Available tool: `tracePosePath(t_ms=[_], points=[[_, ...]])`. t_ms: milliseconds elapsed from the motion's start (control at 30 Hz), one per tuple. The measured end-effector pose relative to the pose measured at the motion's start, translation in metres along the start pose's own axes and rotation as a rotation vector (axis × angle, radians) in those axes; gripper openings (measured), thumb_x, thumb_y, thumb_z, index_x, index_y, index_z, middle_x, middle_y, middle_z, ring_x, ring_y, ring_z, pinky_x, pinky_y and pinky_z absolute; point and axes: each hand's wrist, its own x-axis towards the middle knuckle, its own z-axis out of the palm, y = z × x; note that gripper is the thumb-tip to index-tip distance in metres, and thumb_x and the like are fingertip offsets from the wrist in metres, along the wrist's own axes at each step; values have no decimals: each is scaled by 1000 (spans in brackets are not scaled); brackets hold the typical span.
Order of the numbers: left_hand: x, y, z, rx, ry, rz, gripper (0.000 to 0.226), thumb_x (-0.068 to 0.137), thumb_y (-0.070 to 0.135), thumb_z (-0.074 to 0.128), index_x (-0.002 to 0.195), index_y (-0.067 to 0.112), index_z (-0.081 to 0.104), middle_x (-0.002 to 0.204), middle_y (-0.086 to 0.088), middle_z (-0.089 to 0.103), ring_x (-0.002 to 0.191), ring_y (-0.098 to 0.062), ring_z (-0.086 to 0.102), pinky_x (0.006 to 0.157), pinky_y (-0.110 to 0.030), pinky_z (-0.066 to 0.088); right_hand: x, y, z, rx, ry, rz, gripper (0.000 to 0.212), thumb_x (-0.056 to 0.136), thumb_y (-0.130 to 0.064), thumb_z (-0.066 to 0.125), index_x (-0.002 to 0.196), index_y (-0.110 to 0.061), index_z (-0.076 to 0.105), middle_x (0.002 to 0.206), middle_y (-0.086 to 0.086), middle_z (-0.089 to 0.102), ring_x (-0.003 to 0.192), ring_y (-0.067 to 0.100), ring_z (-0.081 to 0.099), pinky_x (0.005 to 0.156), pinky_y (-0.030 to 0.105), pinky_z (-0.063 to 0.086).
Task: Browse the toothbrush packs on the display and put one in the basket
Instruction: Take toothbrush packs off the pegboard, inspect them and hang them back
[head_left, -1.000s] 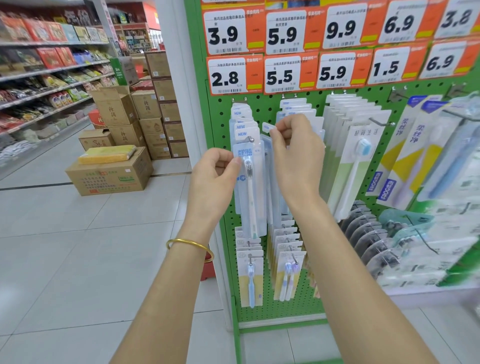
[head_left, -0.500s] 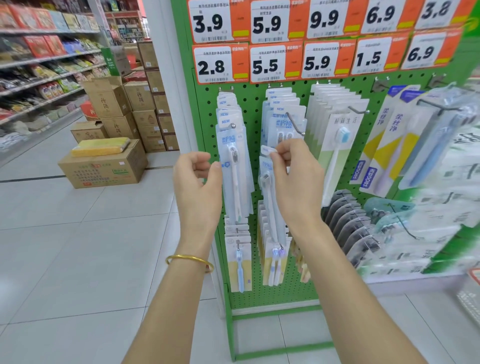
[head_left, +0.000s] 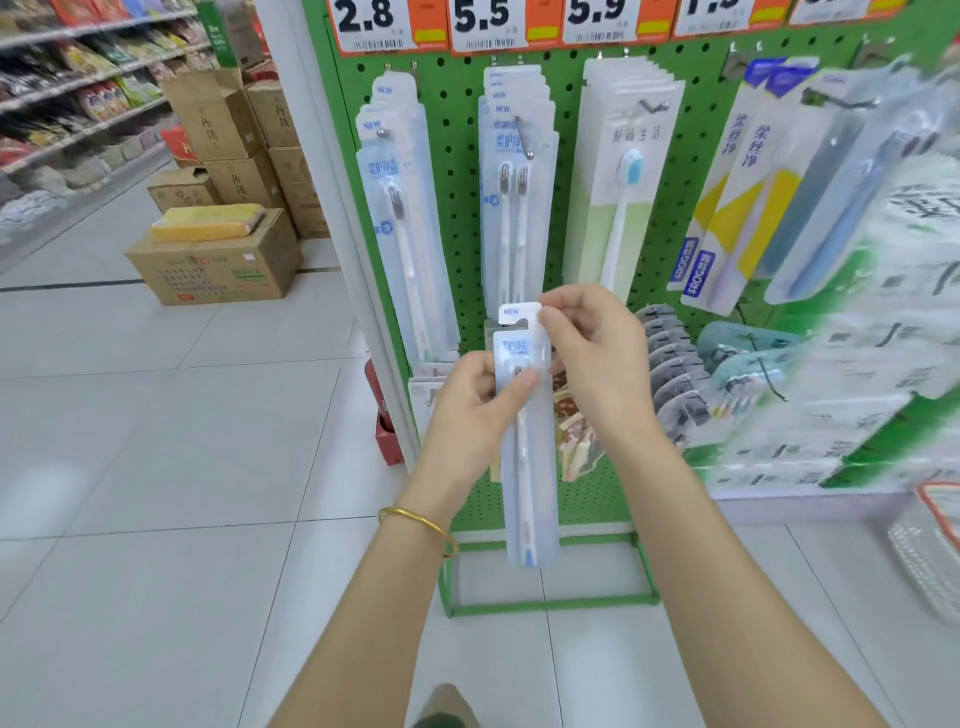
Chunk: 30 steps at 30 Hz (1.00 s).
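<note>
The long clear plastic toothbrush pack (head_left: 525, 467) has come off the green pegboard display (head_left: 457, 171) and is held just in front of it (only the drop-off is left, I judge). Left hand (head_left: 475, 410) pinches beside the brush head (head_left: 519, 371), right hand (head_left: 592, 364) pinches the white top tab (head_left: 513, 312); long axis upright, head up, handle down

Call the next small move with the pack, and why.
Probably swing the toothbrush pack right and down toward what looks like the basket at the frame's right edge: it is off the hooks, pinched by the left hand and right hand.
</note>
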Motion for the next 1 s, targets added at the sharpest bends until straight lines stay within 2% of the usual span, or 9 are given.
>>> tracePosePath(t_ms=[100,167,300,500,700,767,833,933,1000], points=[[-5,-7,8,-88,102,-40,18,85,31,66,90,17,57,97,-16,69,93,-34,66,85,-52,51,-17,23,-13,11,-70,136,8,95,-15,52,97,-15,60,83,-1,66,65,4,61,55,28,50],[-4,-10,13,-147,172,-49,21,83,34,67,86,17,56,91,-15,68,88,-36,65,79,-53,52,-31,38,-20,-36,-156,183,17,96,-22,50,90,-11,62,78,0,63,63,9,58,59,33,47],[4,-19,30,-242,245,-73,19,90,31,61,83,16,51,72,4,55,71,-18,53,64,-33,43,-58,56,-25,-26,-245,197,15,95,-18,54,82,-11,61,78,-1,58,73,9,50,73,31,42],[-13,-38,51,67,98,-11,16,99,26,40,111,16,38,91,11,47,81,-1,48,62,-2,36,-69,68,-16,308,-119,386,14,89,-14,58,85,0,56,81,12,49,78,21,43,72,33,36],[-35,-57,37,284,-221,96,43,100,28,36,140,18,27,122,20,41,116,8,38,91,1,28,-63,78,-18,523,-112,546,8,86,-20,59,83,-13,58,98,18,55,95,28,51,100,49,39],[-41,-62,33,354,-334,112,46,99,26,40,143,21,26,125,21,39,113,14,34,91,4,26,-59,79,-22,512,-63,569,10,90,-17,58,81,-14,57,97,17,56,94,29,52,101,51,39],[-43,-65,29,407,-409,105,49,97,24,47,142,23,29,130,13,43,112,10,38,93,-1,30,-57,81,-25,509,-7,579,17,94,-13,54,77,-14,54,88,14,55,85,26,52,94,48,43],[-47,-67,27,419,-430,30,66,89,21,62,142,29,25,134,2,47,118,-15,50,103,-31,41,-58,81,-25,490,70,565,21,96,-12,51,76,-15,51,78,7,55,73,20,52,77,39,46],[-51,-64,28,506,-369,18,76,85,20,67,144,27,20,132,-6,46,114,-29,51,96,-30,43,-59,81,-24,478,117,565,19,97,-13,50,78,-15,50,79,6,56,70,18,53,71,36,47]])
